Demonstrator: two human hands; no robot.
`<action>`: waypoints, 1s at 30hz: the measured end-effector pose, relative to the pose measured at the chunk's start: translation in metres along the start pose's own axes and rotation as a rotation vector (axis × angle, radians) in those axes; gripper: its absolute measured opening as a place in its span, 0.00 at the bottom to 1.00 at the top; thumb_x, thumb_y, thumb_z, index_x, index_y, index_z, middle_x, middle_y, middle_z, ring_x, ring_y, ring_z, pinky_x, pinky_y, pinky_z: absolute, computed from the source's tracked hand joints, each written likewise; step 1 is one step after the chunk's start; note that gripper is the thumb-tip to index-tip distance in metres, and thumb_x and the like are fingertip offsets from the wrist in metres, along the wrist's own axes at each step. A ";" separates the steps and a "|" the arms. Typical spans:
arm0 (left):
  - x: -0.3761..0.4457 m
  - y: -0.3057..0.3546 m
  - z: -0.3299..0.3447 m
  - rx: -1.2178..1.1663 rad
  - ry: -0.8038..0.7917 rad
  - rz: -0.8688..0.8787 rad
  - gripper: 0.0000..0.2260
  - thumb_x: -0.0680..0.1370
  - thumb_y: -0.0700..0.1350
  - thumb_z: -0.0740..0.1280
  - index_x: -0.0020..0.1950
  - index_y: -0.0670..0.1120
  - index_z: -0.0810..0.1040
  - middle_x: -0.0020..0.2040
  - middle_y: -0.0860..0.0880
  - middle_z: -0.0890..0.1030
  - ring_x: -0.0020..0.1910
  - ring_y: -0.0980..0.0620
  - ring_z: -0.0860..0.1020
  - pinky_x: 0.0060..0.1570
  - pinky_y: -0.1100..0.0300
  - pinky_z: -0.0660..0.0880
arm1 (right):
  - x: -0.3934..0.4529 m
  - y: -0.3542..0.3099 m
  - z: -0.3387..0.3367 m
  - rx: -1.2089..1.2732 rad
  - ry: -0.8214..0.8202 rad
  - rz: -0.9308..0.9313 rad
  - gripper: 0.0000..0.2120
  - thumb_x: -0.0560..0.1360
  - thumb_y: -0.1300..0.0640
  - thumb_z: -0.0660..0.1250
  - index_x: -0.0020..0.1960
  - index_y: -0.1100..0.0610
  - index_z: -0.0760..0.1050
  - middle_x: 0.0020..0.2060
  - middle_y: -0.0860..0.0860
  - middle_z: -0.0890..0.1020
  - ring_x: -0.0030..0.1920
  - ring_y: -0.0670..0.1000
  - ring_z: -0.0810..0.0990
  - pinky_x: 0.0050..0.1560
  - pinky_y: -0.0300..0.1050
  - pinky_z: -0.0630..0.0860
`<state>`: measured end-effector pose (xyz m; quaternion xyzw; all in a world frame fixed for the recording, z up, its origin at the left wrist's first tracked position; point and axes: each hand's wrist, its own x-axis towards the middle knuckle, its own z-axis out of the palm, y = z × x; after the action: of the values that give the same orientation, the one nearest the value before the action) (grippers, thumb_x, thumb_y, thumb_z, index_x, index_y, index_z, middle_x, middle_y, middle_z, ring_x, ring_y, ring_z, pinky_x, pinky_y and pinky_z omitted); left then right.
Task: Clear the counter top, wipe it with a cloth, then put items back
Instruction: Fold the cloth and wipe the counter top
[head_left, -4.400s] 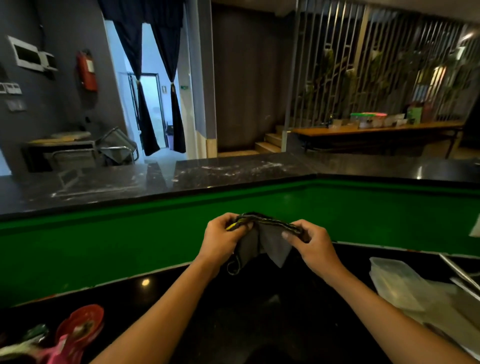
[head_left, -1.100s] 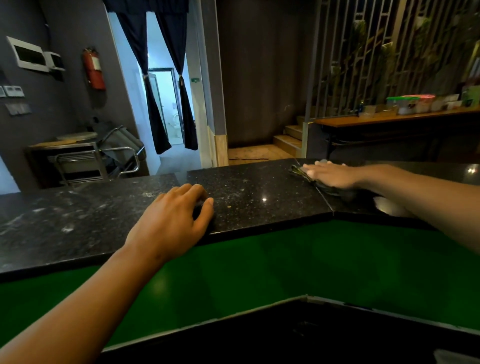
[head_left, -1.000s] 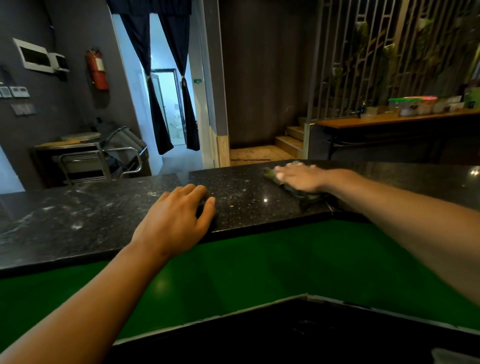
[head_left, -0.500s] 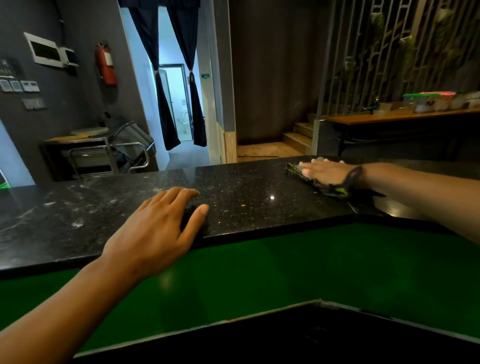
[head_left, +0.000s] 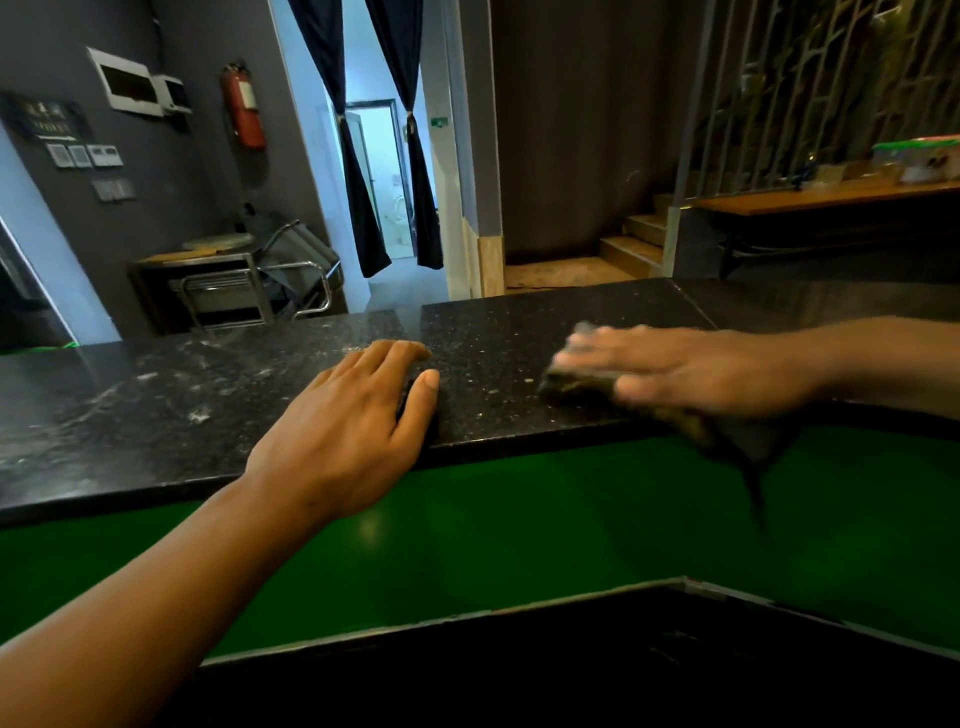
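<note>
The black speckled stone table (head_left: 493, 332) runs across the whole width of the view, with pale dusty smears on its left part and a cleaner, shinier stretch on the right. Below its front edge hangs a glossy green panel (head_left: 519, 525), and under that a darker lower ledge (head_left: 519, 670) fills the bottom of the view.

Beyond the table stands a grey wall (head_left: 171, 171) carrying a red fire extinguisher (head_left: 243, 106) and a white box. Beside it is a bright doorway (head_left: 382, 176) framed by dark curtains tied at mid-height. A metal cart (head_left: 228, 283) sits against the grey wall. To the right, wooden steps (head_left: 634, 239) climb beside a slatted screen, and a long wooden bench (head_left: 831, 195) holds a few containers.

The left hand (head_left: 353, 421) lies flat on the near edge of the table, fingers (head_left: 400, 353) straight and together, thumb spread toward the right, holding nothing.

The right hand (head_left: 691, 364) is blurred. It presses down with straight, outstretched fingers on a dark cloth (head_left: 571, 379), which lies on the table near its front edge, well to the right of the left hand. A loose corner of the cloth hangs over the edge in front of the green panel.
</note>
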<state>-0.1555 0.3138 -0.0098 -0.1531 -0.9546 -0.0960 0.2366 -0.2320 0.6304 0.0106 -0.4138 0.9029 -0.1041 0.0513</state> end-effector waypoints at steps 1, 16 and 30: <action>0.000 0.001 0.000 0.008 0.004 0.001 0.26 0.79 0.62 0.44 0.70 0.53 0.68 0.68 0.53 0.72 0.66 0.51 0.71 0.63 0.53 0.67 | -0.004 0.012 -0.004 0.026 0.025 0.119 0.29 0.67 0.20 0.41 0.67 0.20 0.47 0.72 0.28 0.44 0.72 0.30 0.40 0.66 0.27 0.31; -0.040 -0.106 -0.044 0.036 -0.216 -0.158 0.48 0.65 0.78 0.30 0.77 0.57 0.57 0.78 0.57 0.58 0.75 0.64 0.50 0.73 0.63 0.44 | 0.012 -0.063 0.014 -0.054 -0.051 -0.040 0.23 0.76 0.34 0.42 0.71 0.28 0.44 0.75 0.35 0.44 0.74 0.36 0.38 0.72 0.40 0.36; -0.042 -0.122 -0.044 0.042 -0.206 -0.156 0.39 0.71 0.70 0.32 0.78 0.58 0.55 0.78 0.58 0.57 0.75 0.65 0.49 0.77 0.59 0.46 | 0.175 -0.071 0.002 -0.101 -0.055 0.257 0.27 0.81 0.39 0.41 0.78 0.44 0.46 0.79 0.51 0.48 0.78 0.55 0.42 0.74 0.62 0.40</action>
<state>-0.1425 0.1781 -0.0057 -0.0824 -0.9847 -0.0781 0.1325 -0.2937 0.4520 0.0235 -0.2996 0.9508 -0.0397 0.0681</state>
